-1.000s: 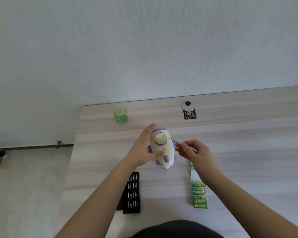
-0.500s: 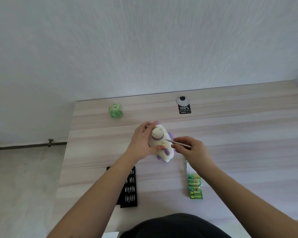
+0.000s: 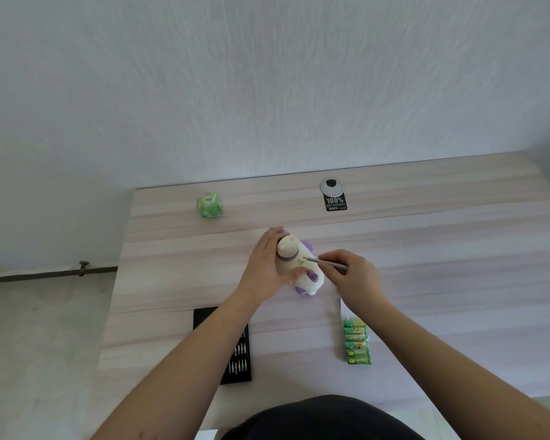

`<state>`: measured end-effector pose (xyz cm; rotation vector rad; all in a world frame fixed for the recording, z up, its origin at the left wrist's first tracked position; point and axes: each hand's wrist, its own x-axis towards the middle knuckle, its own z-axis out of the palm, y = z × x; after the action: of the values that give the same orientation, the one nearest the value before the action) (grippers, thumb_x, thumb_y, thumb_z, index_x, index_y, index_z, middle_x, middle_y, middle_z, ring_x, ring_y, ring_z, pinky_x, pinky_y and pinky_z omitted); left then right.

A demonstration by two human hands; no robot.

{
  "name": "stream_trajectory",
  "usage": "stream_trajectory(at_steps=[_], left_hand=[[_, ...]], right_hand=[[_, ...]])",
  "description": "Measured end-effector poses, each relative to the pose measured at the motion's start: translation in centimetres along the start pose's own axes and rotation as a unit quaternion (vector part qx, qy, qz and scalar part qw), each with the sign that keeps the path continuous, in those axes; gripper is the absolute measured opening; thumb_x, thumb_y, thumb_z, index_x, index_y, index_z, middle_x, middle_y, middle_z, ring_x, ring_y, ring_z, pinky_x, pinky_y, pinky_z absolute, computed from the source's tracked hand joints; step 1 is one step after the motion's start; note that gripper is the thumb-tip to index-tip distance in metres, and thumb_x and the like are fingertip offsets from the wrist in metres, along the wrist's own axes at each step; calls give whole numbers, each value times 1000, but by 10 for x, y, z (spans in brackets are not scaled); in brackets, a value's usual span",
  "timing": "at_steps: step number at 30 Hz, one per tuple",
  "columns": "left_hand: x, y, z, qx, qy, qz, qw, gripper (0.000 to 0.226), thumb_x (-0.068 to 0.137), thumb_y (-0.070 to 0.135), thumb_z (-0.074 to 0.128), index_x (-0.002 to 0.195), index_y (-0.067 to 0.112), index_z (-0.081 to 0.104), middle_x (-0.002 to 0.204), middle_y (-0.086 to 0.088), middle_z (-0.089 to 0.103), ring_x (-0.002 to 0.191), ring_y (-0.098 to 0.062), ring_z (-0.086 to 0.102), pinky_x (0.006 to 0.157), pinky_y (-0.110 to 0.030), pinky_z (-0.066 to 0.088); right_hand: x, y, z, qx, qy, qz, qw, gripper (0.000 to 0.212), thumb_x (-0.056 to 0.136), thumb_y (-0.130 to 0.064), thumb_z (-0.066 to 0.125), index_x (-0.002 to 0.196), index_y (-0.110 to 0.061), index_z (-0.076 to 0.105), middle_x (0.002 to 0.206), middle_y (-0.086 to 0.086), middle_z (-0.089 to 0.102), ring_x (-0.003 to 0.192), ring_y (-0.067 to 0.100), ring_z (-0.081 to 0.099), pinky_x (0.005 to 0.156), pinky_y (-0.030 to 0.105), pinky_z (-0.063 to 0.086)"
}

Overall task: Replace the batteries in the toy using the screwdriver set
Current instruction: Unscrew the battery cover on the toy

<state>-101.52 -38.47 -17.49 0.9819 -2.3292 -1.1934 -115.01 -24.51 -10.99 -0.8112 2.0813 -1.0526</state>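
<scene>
Hands steadying a toy while a screwdriver meets its side

Toy (image 3: 299,265) of cream and purple plastic sits near the middle of the desk (image 3: 442,249), well back from the near edge. We see our left hand (image 3: 264,268) wrapped around its left flank, fingers curled over the far side and thumb at the front. Our right hand (image 3: 350,274) pinches a thin metal screwdriver (image 3: 323,262) between fingertips, its tip touching the toy's body just below a purple collar.

We judge the toy to be light, stiff and smooth, likely to slide or roll under a push, so the broad body is the place to hold it, as the left hand does. Its long axis runs from the rounded cream end, toward the desk's far edge, to the purple-footed end, toward the near right. The screwdriver lies almost level, pointing left toward the toy.

Near the front edge lie a black bit case (image 3: 235,347) on the left and green batteries (image 3: 357,344) on the right. A green cube (image 3: 209,206) and a grey cable port (image 3: 331,188) sit along the far edge.
</scene>
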Motion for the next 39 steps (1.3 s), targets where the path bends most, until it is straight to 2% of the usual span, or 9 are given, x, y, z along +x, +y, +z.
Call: stream_trajectory(at_steps=[8,25,32,36,39], left_hand=[[4,0,6,-1,3,2,1000,86,62,60,71,132,15,48,141,-1,42,134,-18,38,112,-35,33],[4,-6,8,0,8,17,1000,81,62,58,71,128,17,48,140,1,42,134,-18,36,112,-36,32],[4,-8,9,18,10,17,1000,81,65,57,69,130,15,48,143,-2,42,135,-22,37,112,-41,32],[3,-6,11,34,30,24,999,80,66,56,66,128,8,50,140,-7,46,132,-26,41,110,-42,35],[3,-3,12,42,38,24,998,81,65,56,64,128,5,50,139,-10,47,132,-28,42,111,-42,35]], right_hand=[[0,-4,12,-28,14,20,999,7,89,-25,63,89,-21,69,77,-18,67,73,-12,58,58,5,41],[-1,-7,15,-67,19,20,997,7,87,-26,63,88,-22,69,80,-13,68,74,-6,58,58,3,40],[3,-12,15,-110,-5,18,994,7,87,-25,63,88,-19,67,81,-10,68,74,-1,60,59,13,42],[16,-28,13,-233,-42,11,972,13,86,-21,55,91,-16,66,84,2,70,81,21,63,69,30,51],[25,-45,11,-324,-64,-4,944,16,81,-17,49,87,-14,63,80,5,69,79,26,62,67,33,52]])
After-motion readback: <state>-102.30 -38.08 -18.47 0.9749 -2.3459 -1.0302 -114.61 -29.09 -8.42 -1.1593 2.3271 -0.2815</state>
